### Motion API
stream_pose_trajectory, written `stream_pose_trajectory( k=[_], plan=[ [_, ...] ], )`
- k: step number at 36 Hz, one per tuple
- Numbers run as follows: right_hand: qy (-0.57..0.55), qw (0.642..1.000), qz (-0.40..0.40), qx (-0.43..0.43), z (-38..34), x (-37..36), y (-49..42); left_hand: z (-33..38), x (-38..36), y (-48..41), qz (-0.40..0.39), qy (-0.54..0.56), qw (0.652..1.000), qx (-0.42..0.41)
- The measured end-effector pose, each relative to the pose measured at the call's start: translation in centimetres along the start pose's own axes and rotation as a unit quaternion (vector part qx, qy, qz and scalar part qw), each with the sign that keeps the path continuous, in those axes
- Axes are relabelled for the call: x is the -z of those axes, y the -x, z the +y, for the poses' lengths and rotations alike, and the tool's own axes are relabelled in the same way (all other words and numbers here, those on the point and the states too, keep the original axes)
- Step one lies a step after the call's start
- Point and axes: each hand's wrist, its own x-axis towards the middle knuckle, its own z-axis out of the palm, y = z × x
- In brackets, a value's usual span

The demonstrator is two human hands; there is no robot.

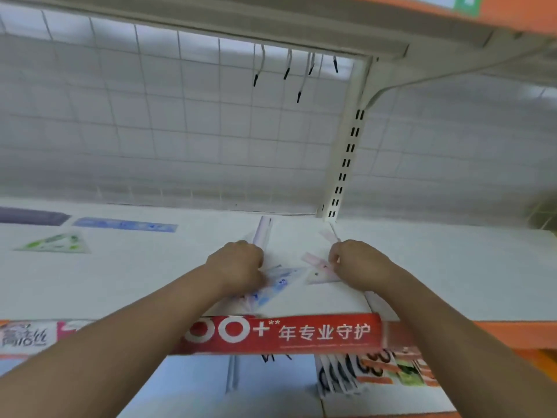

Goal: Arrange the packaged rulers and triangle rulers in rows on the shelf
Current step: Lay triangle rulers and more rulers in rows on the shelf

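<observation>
On the white shelf [422, 282] my left hand [238, 267] has curled fingers that grip a bundle of packaged rulers: a pale purple straight ruler [262, 232] sticks out beyond the knuckles and a blue triangle ruler [278, 283] fans out below. To the right, my right hand [358, 263] pinches a pink packaged ruler [315, 260], with a pink triangle ruler [321, 277] lying under it. At the far left lie a green triangle ruler [55, 243], a blue straight ruler [125, 224] and a dark purple packet [30, 216].
A white wire grid [180, 131] backs the shelf, with black-tipped hooks [286, 72] hanging from above. A slotted upright post [345, 158] stands at the back right. A red banner [301, 333] runs along the front edge. Packaged goods [370, 372] sit on the shelf below.
</observation>
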Motion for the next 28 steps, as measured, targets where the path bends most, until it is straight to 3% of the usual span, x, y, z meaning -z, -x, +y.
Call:
stream_pose_trajectory(
  k=[8,28],
  plan=[
    [0.042,0.995,-0.092,0.004,1.6,-0.2,-0.6,0.9,-1.3,0.2,-0.025,-0.034,0.998,0.046],
    [-0.037,0.997,-0.069,0.020,2.7,-0.4,-1.1,1.7,-0.3,-0.3,0.006,-0.035,0.997,0.066]
  ],
)
